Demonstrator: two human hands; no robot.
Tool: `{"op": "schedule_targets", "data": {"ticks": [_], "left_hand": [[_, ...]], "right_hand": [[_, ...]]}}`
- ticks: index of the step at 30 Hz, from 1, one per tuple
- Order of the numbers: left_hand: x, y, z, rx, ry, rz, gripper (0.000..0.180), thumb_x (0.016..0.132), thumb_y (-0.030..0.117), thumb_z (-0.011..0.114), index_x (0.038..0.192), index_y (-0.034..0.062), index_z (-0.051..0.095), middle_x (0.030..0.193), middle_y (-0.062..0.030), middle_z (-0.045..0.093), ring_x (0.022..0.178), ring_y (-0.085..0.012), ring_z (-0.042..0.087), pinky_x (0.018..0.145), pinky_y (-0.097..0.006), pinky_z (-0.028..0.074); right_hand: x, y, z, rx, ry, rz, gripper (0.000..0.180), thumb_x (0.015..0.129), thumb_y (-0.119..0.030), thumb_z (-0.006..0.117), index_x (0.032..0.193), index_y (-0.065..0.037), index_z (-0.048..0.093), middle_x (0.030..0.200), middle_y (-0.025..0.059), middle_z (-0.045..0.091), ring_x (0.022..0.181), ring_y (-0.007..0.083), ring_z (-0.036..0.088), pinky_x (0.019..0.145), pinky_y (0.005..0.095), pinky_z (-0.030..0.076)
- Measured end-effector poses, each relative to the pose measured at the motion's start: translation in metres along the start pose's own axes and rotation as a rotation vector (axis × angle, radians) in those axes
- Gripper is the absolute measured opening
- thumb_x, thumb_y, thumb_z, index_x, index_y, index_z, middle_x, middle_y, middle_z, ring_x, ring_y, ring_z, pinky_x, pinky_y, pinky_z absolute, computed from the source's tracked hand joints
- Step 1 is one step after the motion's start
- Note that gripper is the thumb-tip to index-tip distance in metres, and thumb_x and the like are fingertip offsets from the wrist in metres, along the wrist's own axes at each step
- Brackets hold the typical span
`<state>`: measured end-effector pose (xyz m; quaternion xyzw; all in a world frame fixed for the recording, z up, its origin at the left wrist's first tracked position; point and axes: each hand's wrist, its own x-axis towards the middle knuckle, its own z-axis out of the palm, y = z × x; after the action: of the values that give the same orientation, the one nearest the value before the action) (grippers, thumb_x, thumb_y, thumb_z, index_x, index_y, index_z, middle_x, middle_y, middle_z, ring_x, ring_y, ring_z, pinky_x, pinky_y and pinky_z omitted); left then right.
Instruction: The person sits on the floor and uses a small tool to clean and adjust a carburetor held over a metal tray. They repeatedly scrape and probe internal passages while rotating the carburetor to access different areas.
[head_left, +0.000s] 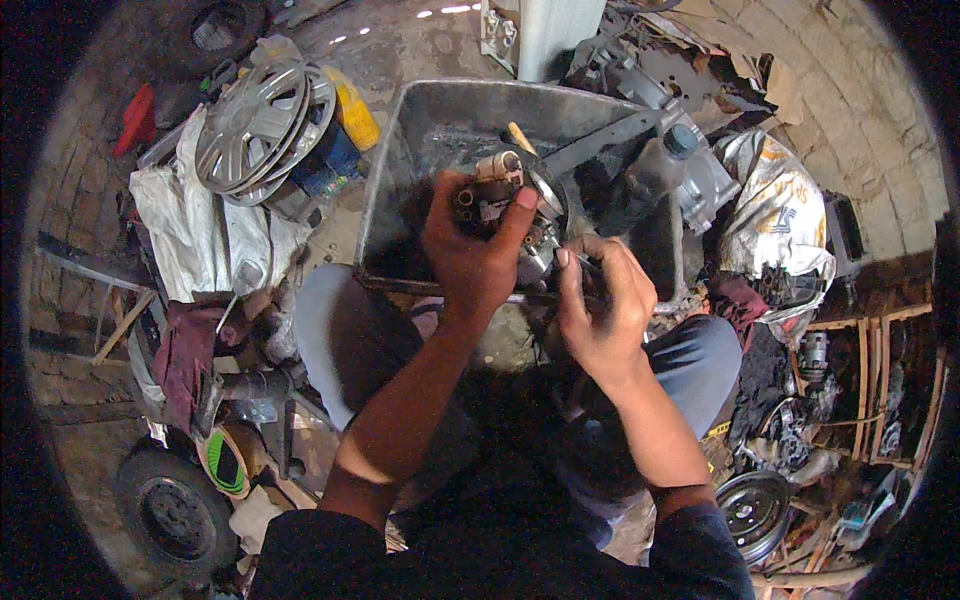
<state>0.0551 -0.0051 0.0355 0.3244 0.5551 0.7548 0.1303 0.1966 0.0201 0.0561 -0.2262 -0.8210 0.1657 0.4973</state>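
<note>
- Head view, far left: a tyre (175,518) lies low on the floor; above it, a white sack (170,215) and stacked hubcaps (255,130) stand beside a yellow bottle (352,112).
- Centre: a dark tub (470,84) sits in front of the knees. A wooden handle (519,137) shows inside it, behind the work.
- Left hand (470,240): fingers wrapped around the metal part (500,168), thumb pressed across its near side.
- Metal part location: held up over the near half of the tub, not set down.
- Right hand (610,310): fingers bent, thumb and forefinger close together at the part's lower end. Whether they grip the part or a small piece cannot be told.
- Progress, by judgement: work on the part is under way. It is in hand, with several pieces joined together; the right hand's work at the lower end appears unfinished, and setting down is not yet done.
- Right: a clear bottle (650,172) leans inside the tub; beyond stands a printed sack (775,205).
</note>
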Motion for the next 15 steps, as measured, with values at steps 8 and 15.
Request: {"op": "schedule_targets", "data": {"ticks": [8, 15], "left_hand": [[-0.0008, 0.0040, 0.0006, 0.069, 0.010, -0.012, 0.031, 0.084, 0.019, 0.086, 0.097, 0.0050, 0.061, 0.087, -0.0019, 0.065, 0.078, -0.0104, 0.060, 0.070, -0.029, 0.050], [0.0013, 0.0010, -0.0006, 0.077, -0.020, -0.022, 0.032, 0.082, 0.019, 0.087, 0.097, 0.0055, 0.062, 0.086, -0.0018, 0.065, 0.078, -0.0104, 0.059, 0.069, -0.028, 0.049]], "right_hand": [[-0.0023, 0.0003, 0.0021, -0.018, 0.015, 0.018, 0.020, 0.081, 0.010, 0.071, 0.099, 0.004, 0.063, 0.086, 0.0183, 0.069, 0.070, 0.0349, 0.067, 0.063, 0.0405, 0.053], [0.0002, -0.0009, 0.0012, -0.033, 0.019, 0.068, 0.023, 0.077, 0.011, 0.072, 0.097, 0.004, 0.064, 0.084, 0.0194, 0.067, 0.070, 0.0361, 0.068, 0.063, 0.0414, 0.053]]}}
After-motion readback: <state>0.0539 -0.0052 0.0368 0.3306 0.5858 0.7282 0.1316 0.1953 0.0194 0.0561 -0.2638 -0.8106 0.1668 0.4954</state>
